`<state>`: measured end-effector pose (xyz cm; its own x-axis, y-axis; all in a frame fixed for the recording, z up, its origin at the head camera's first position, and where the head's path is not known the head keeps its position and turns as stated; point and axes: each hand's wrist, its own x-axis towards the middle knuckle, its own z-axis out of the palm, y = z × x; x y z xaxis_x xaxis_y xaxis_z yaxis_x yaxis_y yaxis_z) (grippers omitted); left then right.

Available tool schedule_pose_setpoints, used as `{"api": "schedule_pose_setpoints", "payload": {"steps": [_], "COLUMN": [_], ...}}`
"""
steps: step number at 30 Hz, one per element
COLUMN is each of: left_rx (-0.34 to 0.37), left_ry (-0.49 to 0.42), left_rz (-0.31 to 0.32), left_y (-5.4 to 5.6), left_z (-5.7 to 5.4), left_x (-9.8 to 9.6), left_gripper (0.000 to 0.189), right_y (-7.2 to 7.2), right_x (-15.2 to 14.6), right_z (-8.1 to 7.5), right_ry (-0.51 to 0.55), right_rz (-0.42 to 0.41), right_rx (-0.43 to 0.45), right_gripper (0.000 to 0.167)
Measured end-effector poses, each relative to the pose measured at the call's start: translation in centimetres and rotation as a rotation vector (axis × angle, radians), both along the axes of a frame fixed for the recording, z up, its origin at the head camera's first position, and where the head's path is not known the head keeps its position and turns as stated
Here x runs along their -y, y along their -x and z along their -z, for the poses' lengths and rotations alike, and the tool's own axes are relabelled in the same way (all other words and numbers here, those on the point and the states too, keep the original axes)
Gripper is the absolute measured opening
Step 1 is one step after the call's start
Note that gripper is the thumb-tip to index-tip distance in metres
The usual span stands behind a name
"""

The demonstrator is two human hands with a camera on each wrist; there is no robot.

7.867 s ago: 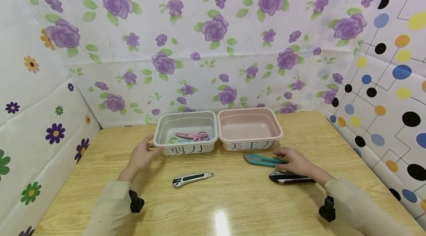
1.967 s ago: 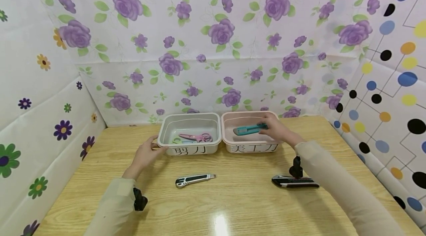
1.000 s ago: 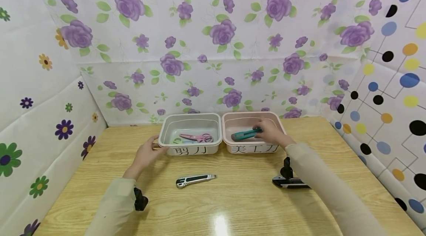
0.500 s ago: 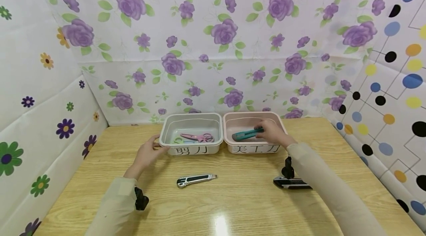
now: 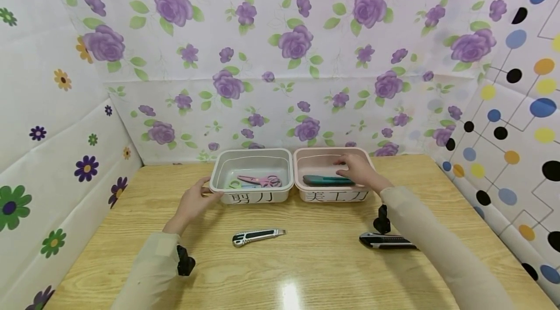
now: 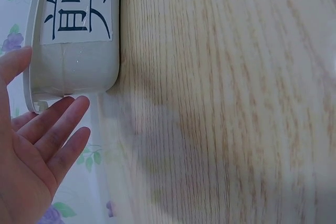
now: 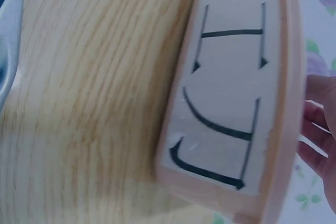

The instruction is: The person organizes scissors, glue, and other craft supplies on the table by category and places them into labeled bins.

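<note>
A teal utility knife (image 5: 325, 180) lies in the pink bin (image 5: 333, 151), along its front wall. Just above it is my right hand (image 5: 356, 170), fingers apart from the knife and nothing between them. In the right wrist view, the pink bin's labelled front (image 7: 226, 93) hides part of that hand. My left hand (image 5: 192, 202) rests at the left front corner of the grey bin (image 5: 249, 152). The left wrist view shows its thumb and straight fingers (image 6: 63, 124) at the rim. Pink-handled scissors (image 5: 260, 181) and a green-handled pair (image 5: 235, 184) lie in the grey bin.
A silver-and-black utility knife (image 5: 258, 236) lies on the wooden table (image 5: 306, 271) at front centre. A black-and-white utility knife (image 5: 387, 241) lies to the right, partly under the right forearm. Patterned cloth walls (image 5: 262, 57) enclose the back and sides.
My right hand carried the teal utility knife from the table into the pink bin and has just let go of it. The left hand has stayed at the grey bin.
</note>
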<state>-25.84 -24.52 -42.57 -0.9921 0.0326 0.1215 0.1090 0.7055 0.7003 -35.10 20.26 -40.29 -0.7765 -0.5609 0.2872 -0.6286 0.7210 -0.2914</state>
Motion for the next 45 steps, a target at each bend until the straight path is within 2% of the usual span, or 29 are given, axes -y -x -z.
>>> {"api": "schedule_pose_setpoints", "payload": {"steps": [4,14,20,24,28,36,45], "left_rx": [0.001,0.002,-0.012,-0.009,-0.011,-0.013,0.01], "left_ry": [0.004,-0.003,-0.006,-0.009,-0.01,-0.003,-0.007], "left_rz": [0.002,0.01,0.015,0.019,0.02,0.024,0.018], "left_y": [0.1,0.3,0.0,-0.1,0.0,0.1,0.1], "left_z": [0.0,-0.1,-0.1,0.0,0.0,-0.1,0.1], "left_x": [-0.1,-0.1,0.1,0.2,0.3,0.2,0.1], "left_gripper": [0.067,0.069,0.067,0.068,0.068,0.068,0.07], "right_y": [-0.6,-3.8,-7.0,-9.6,-11.4,-12.6,-15.2], "right_x": [0.0,-0.6,-1.0,-1.6,-2.5,-5.5,-9.6], "right_z": [-0.7,-2.5,-3.1,-2.1,-0.6,2.0,4.8], "right_ry": [0.05,0.075,0.155,0.185,0.163,0.138,0.055], "right_rz": [-0.046,-0.148,-0.165,-0.169,-0.145,-0.099,0.03], "right_rx": [0.008,0.057,0.177,0.236,0.262,0.233,0.299], "right_gripper": [0.027,0.03,0.035,0.035,0.037,0.035,0.055]}}
